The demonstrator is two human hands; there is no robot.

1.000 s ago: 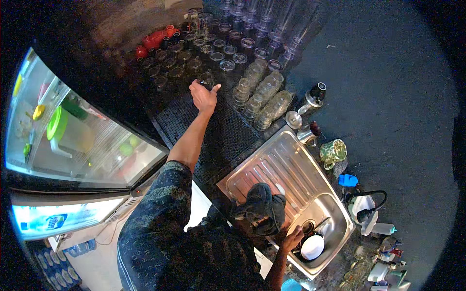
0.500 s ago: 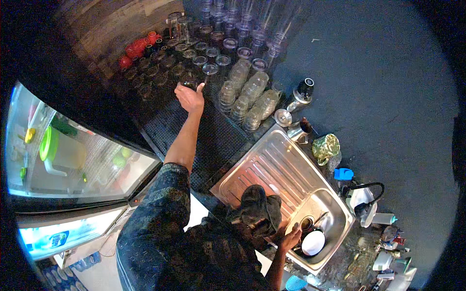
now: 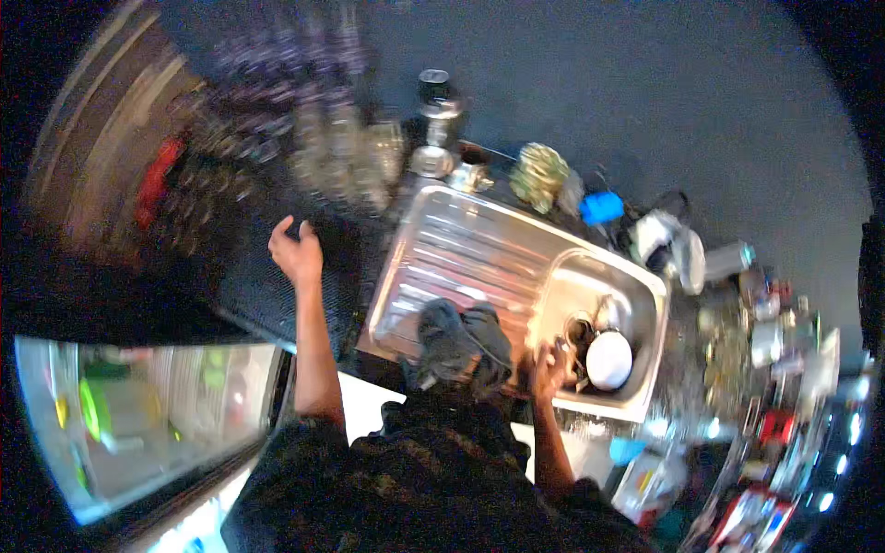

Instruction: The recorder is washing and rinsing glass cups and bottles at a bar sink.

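Note:
My left hand [image 3: 298, 251] is raised over a black textured mat [image 3: 253, 267], thumb and fingers apart with nothing in them. Beyond it, blurred by motion, stand rows of upturned glasses [image 3: 217, 175] and stacks of clear cups [image 3: 336, 157]. On the right, my right hand [image 3: 550, 369] is at the near left edge of the steel sink [image 3: 650, 355]. Its fingers are smeared, and I cannot make out anything in them. Inside the basin lie a white bowl [image 3: 609, 359] and a dark-rimmed cup [image 3: 579, 332].
A ribbed steel drainboard [image 3: 470, 263] adjoins the basin, with a dark fabric item [image 3: 466, 346] before it. Behind are a shaker [image 3: 441, 106], a metal jug [image 3: 472, 168], a patterned cloth [image 3: 539, 175] and a blue object [image 3: 602, 207]. A lit glass-door fridge [image 3: 147, 415] stands at lower left.
My left hand has drawn back from the glasses toward me. The whole view has swung, so the glasses sit farther left and the sink looks more level. My right hand stays by the sink.

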